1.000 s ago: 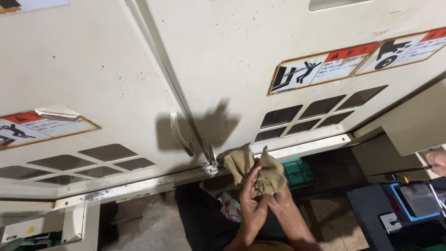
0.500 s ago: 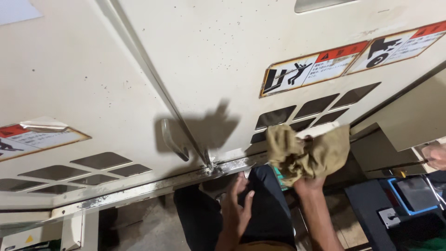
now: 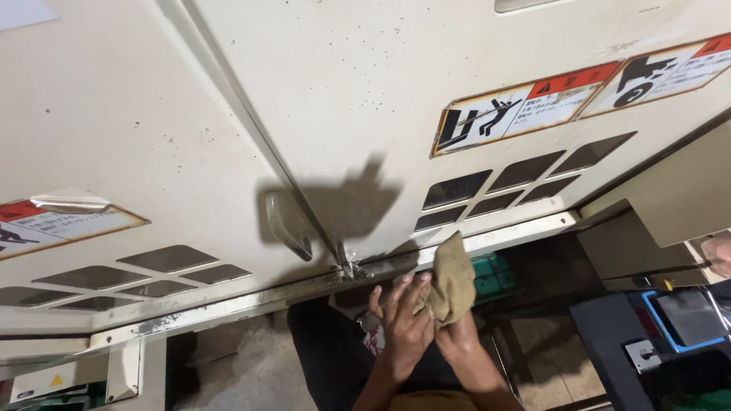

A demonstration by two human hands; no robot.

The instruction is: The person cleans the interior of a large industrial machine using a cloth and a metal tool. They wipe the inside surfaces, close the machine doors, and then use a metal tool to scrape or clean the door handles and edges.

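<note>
A crumpled tan cloth (image 3: pixel 452 278) sits bunched between my two hands, just below the bottom edge of a cream machine door (image 3: pixel 365 91). My right hand (image 3: pixel 459 341) grips the cloth from below. My left hand (image 3: pixel 403 320) is pressed against the cloth's left side with its fingers spread upward. A grey door handle (image 3: pixel 288 222) hangs on the seam between the two doors, up and left of my hands. My dark trouser leg (image 3: pixel 327 358) shows under my arms.
Warning stickers (image 3: pixel 533 103) and slotted vents (image 3: pixel 518 179) mark the right door; the left door has a peeling sticker (image 3: pixel 61 217) and vents (image 3: pixel 152 266). A worn metal sill (image 3: pixel 251 297) runs along the bottom. A green crate (image 3: pixel 491 274) and a blue-edged device (image 3: pixel 685 320) lie lower right.
The cloth was spread out wide in my right hand to the right; now it is gathered back between both hands, and my left hand has come up against it.
</note>
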